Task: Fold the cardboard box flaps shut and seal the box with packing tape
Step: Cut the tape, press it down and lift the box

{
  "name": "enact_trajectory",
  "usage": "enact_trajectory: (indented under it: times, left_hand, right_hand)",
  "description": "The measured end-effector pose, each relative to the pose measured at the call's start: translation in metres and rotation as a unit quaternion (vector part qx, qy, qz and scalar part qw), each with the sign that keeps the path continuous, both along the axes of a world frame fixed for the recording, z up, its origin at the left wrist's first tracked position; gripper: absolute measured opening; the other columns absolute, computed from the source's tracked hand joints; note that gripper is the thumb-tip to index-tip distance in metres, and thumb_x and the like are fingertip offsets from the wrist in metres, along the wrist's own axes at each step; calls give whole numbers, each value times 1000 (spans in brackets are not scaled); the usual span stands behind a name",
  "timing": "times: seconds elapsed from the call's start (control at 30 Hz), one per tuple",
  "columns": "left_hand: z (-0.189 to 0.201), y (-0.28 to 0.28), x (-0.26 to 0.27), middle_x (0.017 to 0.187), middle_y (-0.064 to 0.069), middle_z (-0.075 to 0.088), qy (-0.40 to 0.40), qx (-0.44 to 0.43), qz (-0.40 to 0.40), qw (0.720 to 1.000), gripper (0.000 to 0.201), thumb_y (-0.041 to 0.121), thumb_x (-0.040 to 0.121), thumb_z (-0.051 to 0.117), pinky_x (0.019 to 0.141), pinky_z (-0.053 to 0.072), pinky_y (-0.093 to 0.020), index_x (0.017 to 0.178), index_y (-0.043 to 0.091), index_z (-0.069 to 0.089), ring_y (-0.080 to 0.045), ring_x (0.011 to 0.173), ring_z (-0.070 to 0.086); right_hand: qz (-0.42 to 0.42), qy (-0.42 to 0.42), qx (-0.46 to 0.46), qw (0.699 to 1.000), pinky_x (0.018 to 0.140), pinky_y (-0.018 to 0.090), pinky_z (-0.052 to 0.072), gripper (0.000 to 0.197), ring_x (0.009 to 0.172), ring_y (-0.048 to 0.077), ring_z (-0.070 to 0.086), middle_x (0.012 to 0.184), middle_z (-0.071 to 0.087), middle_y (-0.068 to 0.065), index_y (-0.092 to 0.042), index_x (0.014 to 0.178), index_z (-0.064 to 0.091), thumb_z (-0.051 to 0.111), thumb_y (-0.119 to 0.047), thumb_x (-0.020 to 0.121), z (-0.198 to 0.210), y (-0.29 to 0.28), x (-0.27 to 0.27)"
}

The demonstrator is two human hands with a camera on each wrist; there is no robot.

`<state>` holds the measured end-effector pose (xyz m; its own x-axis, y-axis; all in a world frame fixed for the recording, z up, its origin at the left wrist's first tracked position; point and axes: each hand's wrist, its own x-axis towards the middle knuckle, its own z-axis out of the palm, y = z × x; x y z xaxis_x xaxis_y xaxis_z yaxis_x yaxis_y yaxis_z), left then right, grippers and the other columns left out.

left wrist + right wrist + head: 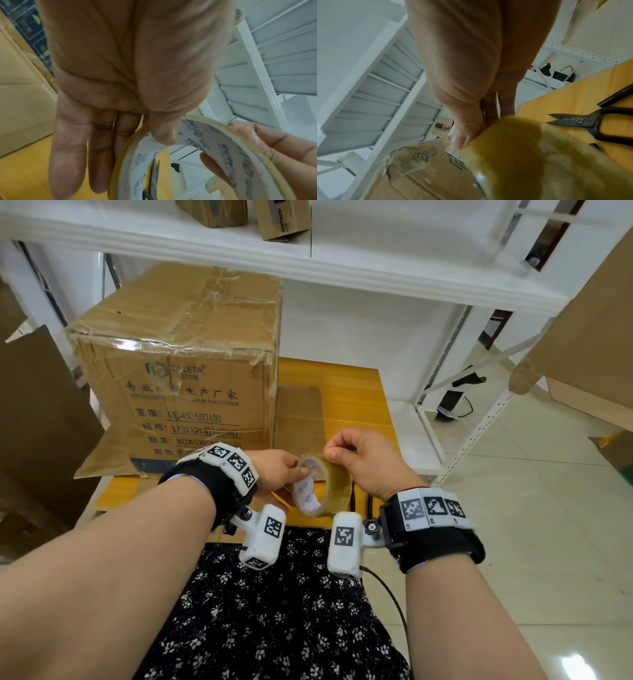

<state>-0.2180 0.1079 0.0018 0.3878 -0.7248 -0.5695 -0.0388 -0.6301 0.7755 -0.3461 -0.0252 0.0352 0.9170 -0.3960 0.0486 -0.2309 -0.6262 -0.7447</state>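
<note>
A large brown cardboard box (178, 364) with printed text stands on the yellow table, its top flaps folded down and covered in clear tape. In front of it I hold a roll of yellowish packing tape (334, 484) above the table's near edge. My left hand (291, 474) holds the roll with the thumb in its printed core (228, 152) and the fingers (96, 155) stretched behind it. My right hand (337, 451) pinches the roll's top rim, thumb (462, 135) pressed on the outer tape (530, 162). The box (419, 175) shows below the roll in the right wrist view.
Dark metal scissors (583, 120) lie on the yellow table (565, 94) right of the roll. A flat cardboard piece (301, 412) lies beside the box. White shelving (376, 251) with small boxes (284, 217) hangs overhead. Cardboard sheets stand at left (41, 405) and right (589, 337).
</note>
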Motion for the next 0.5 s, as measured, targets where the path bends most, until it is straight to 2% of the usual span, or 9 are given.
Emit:
enact_trajectory:
  times: [0.1, 0.23, 0.37, 0.5]
  left_hand:
    - [-1, -1, -1, 93, -12, 69, -31, 10, -3, 999, 24, 28, 104, 41, 62, 61, -34, 107, 10, 56, -19, 69, 69]
    - [3, -2, 0, 84, -16, 69, -61, 22, 34, 997, 22, 24, 104, 43, 51, 58, -31, 98, 7, 56, -21, 55, 69]
    - [7, 3, 6, 77, -13, 68, -75, 24, 77, 994, 24, 22, 104, 42, 43, 54, -27, 93, 6, 56, -19, 48, 68]
    - [8, 4, 8, 82, -13, 69, -70, 13, 75, 995, 22, 24, 103, 43, 52, 60, -33, 93, 9, 55, -22, 58, 70]
  right_hand:
    - [9, 14, -48, 999, 68, 21, 40, 14, 77, 1, 53, 85, 61, -13, -28, 87, 62, 60, -21, 99, 3, 5, 0]
    - [6, -1, -54, 999, 69, 23, 43, 14, 79, 3, 55, 87, 61, -12, -27, 92, 60, 53, -23, 103, 6, 12, -1]
    - [11, -42, -36, 998, 82, 29, 52, 18, 92, 12, 63, 92, 65, -7, -26, 89, 58, 51, -18, 103, 15, 14, -4]
    - [2, -46, 17, 999, 82, 33, 58, 19, 84, 11, 70, 89, 68, -4, -23, 89, 58, 49, -16, 104, 18, 13, -4]
